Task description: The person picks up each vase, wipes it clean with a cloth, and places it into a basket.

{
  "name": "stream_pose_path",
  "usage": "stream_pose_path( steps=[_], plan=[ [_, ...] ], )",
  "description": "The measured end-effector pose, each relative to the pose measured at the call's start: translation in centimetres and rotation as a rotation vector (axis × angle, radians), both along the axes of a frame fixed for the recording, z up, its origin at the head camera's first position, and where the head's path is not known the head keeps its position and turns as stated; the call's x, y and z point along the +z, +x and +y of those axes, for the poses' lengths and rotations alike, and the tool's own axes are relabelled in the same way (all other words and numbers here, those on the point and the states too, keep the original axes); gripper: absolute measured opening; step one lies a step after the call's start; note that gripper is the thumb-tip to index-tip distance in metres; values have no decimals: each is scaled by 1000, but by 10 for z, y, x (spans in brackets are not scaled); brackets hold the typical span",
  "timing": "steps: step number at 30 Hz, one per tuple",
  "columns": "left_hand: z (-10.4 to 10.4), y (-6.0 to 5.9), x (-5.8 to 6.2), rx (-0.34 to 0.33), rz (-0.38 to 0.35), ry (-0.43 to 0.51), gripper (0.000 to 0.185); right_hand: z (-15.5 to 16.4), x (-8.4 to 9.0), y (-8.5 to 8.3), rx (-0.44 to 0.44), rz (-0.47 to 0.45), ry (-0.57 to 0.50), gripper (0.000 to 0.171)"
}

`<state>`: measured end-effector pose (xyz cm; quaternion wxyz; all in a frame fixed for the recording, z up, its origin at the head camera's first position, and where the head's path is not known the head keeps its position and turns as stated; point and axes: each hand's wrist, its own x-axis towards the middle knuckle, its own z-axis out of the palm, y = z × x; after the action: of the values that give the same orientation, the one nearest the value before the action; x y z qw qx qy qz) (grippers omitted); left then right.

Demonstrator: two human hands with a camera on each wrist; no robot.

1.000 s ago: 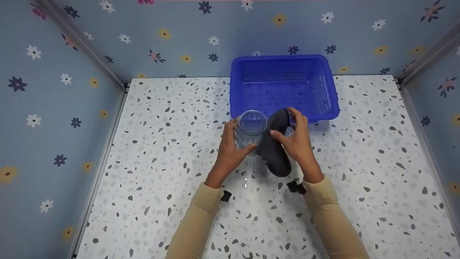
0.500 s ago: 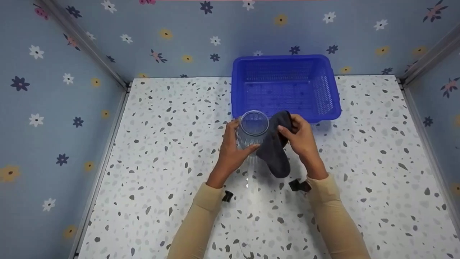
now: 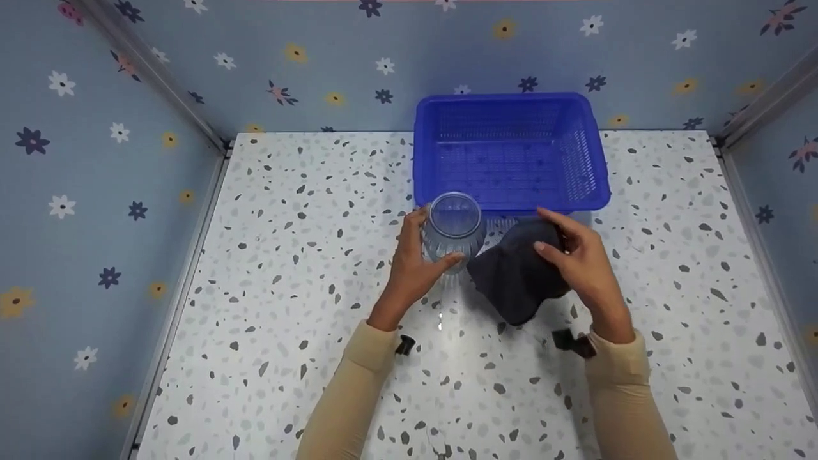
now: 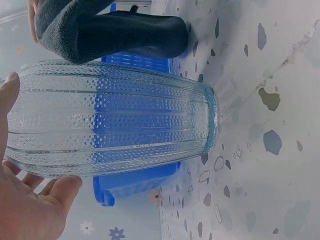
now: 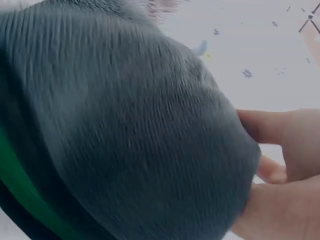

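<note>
Standing upright just above the middle of the frame, the clear ribbed glass jar [image 3: 452, 231] sits on the speckled surface [image 3: 287, 306], with the left hand [image 3: 412, 268] wrapped round its side, fingers and thumb curled on the glass. Just right of it, not touching, the right hand [image 3: 578, 262] has its grip closed on a bunched dark grey cloth [image 3: 516, 275] (looks like fleece in the wrist view), holding it low over the surface. Behind both, in the upper centre, sits the blue plastic basket [image 3: 594, 185], against the flowered wall [image 3: 319, 64].
</note>
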<state>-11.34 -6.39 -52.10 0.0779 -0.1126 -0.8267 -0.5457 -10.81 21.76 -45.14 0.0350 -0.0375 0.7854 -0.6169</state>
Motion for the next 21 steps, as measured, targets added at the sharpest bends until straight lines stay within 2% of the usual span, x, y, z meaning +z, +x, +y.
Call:
stream_pose_path(
  steps=[5, 8, 11, 14, 17, 19, 21],
  plan=[
    [-1, -2, 0, -5, 2, -3, 88, 22, 14, 18, 179, -93, 44, 58],
    [-2, -1, 1, -10, -2, -9, 86, 32, 19, 26, 219, -100, 70, 46],
    [-2, 0, 1, -13, -3, -14, 86, 37, 20, 30, 209, -45, 160, 32],
    [-2, 0, 1, -11, 4, -12, 86, 36, 16, 31, 190, 37, 308, 23],
    [-2, 0, 0, -7, 3, -11, 87, 32, 13, 32, 183, 91, 407, 18],
    [-2, 0, 0, -9, 0, -8, 87, 31, 13, 33, 189, 141, 444, 17],
    [-2, 0, 0, -13, -5, -4, 87, 31, 14, 33, 202, 176, 431, 19]
  ],
)
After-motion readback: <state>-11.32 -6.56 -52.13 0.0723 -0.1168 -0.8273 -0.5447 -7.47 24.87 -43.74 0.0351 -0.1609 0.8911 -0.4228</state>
